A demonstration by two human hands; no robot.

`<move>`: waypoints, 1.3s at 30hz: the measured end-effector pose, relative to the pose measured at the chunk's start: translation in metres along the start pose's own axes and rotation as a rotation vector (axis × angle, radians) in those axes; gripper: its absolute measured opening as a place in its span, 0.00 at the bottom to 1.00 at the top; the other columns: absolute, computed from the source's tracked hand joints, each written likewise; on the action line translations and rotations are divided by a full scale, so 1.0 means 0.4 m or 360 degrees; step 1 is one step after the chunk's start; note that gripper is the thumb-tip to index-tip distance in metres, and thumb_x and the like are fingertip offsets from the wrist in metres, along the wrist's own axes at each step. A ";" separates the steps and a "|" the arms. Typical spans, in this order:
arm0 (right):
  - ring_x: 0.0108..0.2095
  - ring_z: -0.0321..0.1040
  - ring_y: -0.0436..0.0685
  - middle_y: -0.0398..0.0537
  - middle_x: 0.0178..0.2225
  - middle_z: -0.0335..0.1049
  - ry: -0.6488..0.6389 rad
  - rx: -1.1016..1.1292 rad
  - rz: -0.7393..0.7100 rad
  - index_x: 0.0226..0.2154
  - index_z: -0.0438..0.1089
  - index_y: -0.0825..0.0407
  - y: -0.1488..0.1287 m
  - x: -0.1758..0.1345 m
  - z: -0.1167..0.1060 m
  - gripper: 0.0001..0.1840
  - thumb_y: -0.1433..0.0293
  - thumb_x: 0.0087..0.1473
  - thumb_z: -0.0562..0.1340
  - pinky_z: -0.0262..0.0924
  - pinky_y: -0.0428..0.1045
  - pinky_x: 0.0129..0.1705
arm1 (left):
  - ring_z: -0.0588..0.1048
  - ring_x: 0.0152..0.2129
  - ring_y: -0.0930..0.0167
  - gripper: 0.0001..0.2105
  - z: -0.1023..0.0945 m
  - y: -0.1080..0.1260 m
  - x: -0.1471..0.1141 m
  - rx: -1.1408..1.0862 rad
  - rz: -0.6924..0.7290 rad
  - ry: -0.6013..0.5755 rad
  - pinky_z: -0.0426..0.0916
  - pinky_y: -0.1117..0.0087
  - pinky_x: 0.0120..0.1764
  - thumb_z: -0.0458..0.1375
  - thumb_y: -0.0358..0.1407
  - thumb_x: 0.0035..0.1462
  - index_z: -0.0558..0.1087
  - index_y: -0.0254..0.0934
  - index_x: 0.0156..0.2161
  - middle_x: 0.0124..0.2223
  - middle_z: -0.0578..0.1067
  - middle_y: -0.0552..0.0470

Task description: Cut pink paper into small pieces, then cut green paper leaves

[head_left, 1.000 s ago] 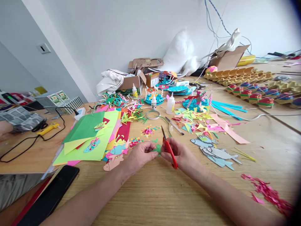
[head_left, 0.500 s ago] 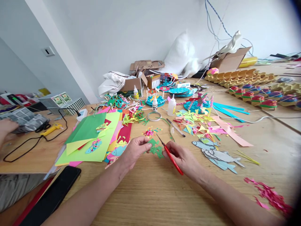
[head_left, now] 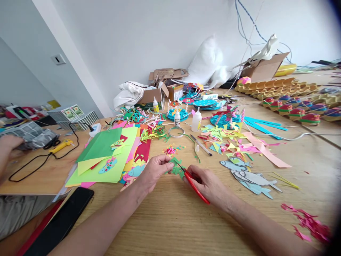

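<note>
Between finger and thumb, my left hand pinches a small piece of green paper. My right hand is closed around red-handled scissors, whose blades point up and left and lie at the green piece. Whether the blades are parted is too small to tell. More green cut pieces lie on the table just beneath the hands. Just beyond them is a little heap of pink and orange paper bits.
Coloured paper sheets lie to the left, paper fish to the right. Glue bottles, a tape roll and paper scraps are farther back. A black phone rests front left. Another person's hand shows at the left edge.
The scissors have come down and their tips are now at the green paper, where before they pointed above it. The whole view has shifted slightly.
</note>
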State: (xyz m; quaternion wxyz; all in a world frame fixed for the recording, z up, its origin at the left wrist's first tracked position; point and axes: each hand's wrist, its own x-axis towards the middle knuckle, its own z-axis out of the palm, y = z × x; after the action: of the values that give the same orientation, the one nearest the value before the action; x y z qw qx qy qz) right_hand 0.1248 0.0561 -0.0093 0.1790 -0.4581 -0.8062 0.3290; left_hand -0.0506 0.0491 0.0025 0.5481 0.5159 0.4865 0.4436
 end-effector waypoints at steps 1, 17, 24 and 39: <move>0.20 0.53 0.49 0.41 0.19 0.59 0.0003 -0.0003 -0.0009 0.23 0.58 0.52 0.001 0.000 0.001 0.14 0.61 0.52 0.48 0.46 0.44 0.21 | 0.62 0.22 0.77 0.05 0.002 0.000 0.000 -0.0011 -0.0012 -0.0007 0.57 0.75 0.29 0.58 0.33 0.44 0.69 0.32 0.24 0.23 0.66 0.56; 0.19 0.53 0.48 0.40 0.18 0.57 0.0008 -0.0048 -0.0068 0.21 0.57 0.51 0.015 0.000 0.011 0.16 0.60 0.52 0.48 0.45 0.44 0.21 | 0.62 0.21 0.77 0.06 0.000 -0.004 0.001 -0.0113 -0.0091 -0.0069 0.57 0.75 0.28 0.59 0.34 0.42 0.68 0.32 0.23 0.21 0.66 0.57; 0.19 0.51 0.48 0.38 0.17 0.54 -0.0006 0.0011 0.0022 0.20 0.56 0.51 0.006 0.000 0.003 0.15 0.60 0.51 0.49 0.44 0.44 0.21 | 0.62 0.21 0.78 0.05 -0.006 -0.010 0.004 -0.0100 -0.0083 -0.0100 0.57 0.75 0.28 0.58 0.32 0.44 0.67 0.32 0.24 0.22 0.66 0.56; 0.25 0.58 0.48 0.38 0.23 0.60 0.0076 0.1259 0.0014 0.25 0.57 0.50 0.021 0.015 0.027 0.16 0.65 0.36 0.65 0.53 0.44 0.27 | 0.59 0.19 0.79 0.07 0.039 -0.037 -0.010 0.0197 -0.0108 -0.0165 0.51 0.76 0.23 0.58 0.34 0.41 0.64 0.33 0.23 0.20 0.62 0.59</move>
State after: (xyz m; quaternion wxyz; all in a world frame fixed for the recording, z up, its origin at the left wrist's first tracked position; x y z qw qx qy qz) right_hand 0.1206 0.0603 -0.0229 0.3588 -0.3648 -0.6107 0.6043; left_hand -0.0361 0.0419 -0.0119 0.5544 0.5543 0.5010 0.3665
